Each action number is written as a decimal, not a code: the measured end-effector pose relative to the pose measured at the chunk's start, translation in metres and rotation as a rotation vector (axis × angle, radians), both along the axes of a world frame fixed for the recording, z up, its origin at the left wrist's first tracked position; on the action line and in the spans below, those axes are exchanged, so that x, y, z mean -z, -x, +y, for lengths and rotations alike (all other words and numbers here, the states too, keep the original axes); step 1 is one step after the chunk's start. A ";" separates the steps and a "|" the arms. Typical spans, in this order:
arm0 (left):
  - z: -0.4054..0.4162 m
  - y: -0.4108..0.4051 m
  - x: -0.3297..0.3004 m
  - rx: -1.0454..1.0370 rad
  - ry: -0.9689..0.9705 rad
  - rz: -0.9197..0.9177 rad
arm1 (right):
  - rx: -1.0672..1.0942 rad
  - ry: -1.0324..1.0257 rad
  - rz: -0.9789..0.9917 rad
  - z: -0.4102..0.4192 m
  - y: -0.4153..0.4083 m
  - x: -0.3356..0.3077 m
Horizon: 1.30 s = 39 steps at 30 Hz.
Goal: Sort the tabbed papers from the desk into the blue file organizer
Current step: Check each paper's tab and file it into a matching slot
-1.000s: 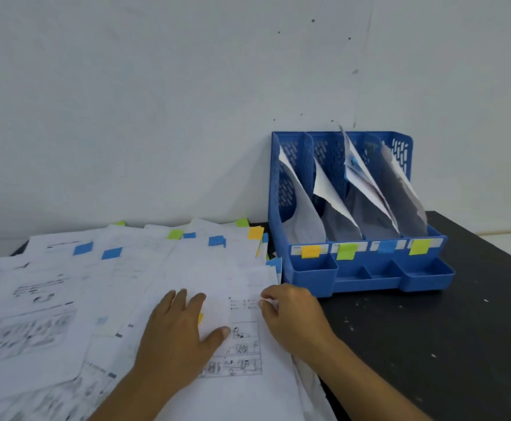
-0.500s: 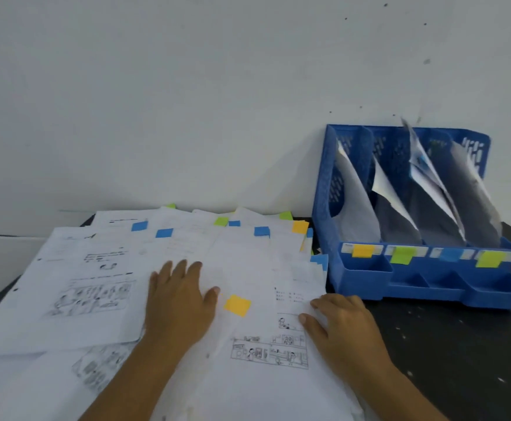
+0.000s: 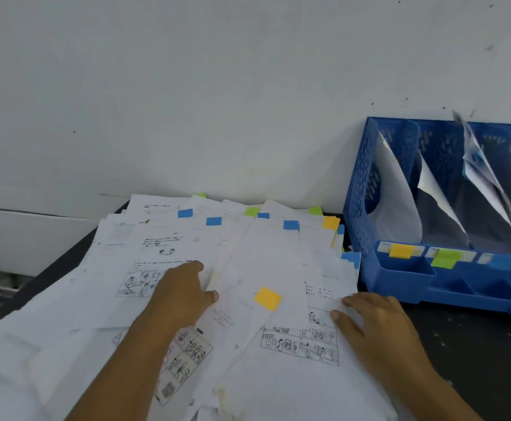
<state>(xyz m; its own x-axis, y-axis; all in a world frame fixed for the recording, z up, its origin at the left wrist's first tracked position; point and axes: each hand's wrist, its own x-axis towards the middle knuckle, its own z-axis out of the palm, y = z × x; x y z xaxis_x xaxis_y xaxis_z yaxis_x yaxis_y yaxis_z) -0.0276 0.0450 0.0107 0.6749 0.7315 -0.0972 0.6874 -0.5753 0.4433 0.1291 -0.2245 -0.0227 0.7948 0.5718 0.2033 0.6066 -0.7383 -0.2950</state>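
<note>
Left hand (image 3: 179, 294) flat on the spread tabbed papers (image 3: 169, 247), fingers relaxed, gripping nothing. Yellow tab (image 3: 267, 298) at its 3 o'clock. Right hand (image 3: 372, 322) lies flat on a cartoon sheet (image 3: 296, 344), fingers straight. Blue file organizer (image 3: 400, 281) at 1 o'clock on the dark desk (image 3: 467, 338), with papers already in its slots.

Clearances around the organizer (image 3: 366, 183)

Organizer sits against the wall (image 3: 217, 86), so no way in from behind it; open air above its slots, each already holding leaning sheets (image 3: 400, 202). Left of it the paper pile (image 3: 248, 253) runs right up to its side wall, no gap. In front of it a strip of bare dark desk (image 3: 476, 344) is free. Both hands, left hand (image 3: 181, 293) and right hand (image 3: 378, 326), lie flat on the pile.
</note>
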 end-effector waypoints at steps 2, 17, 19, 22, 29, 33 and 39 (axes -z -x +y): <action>-0.002 0.000 -0.004 0.005 -0.011 -0.026 | -0.006 0.018 0.014 0.000 0.001 -0.001; -0.085 -0.024 -0.005 0.022 0.113 -0.617 | 0.018 -0.619 0.874 0.102 0.020 -0.052; -0.096 -0.023 -0.005 0.062 0.158 -0.655 | 0.076 -0.631 0.954 0.112 0.014 -0.056; -0.110 -0.022 -0.004 0.139 0.217 -0.644 | 0.102 -0.622 1.027 0.116 0.005 -0.055; -0.074 -0.025 -0.013 -0.078 0.181 -0.725 | -0.034 -0.720 0.970 0.070 -0.009 -0.073; -0.054 -0.026 -0.019 -0.160 0.530 -0.762 | -0.100 -0.775 0.963 0.028 -0.013 -0.087; -0.065 -0.044 -0.040 0.190 0.980 -0.739 | -0.081 -0.820 0.893 -0.030 -0.017 -0.111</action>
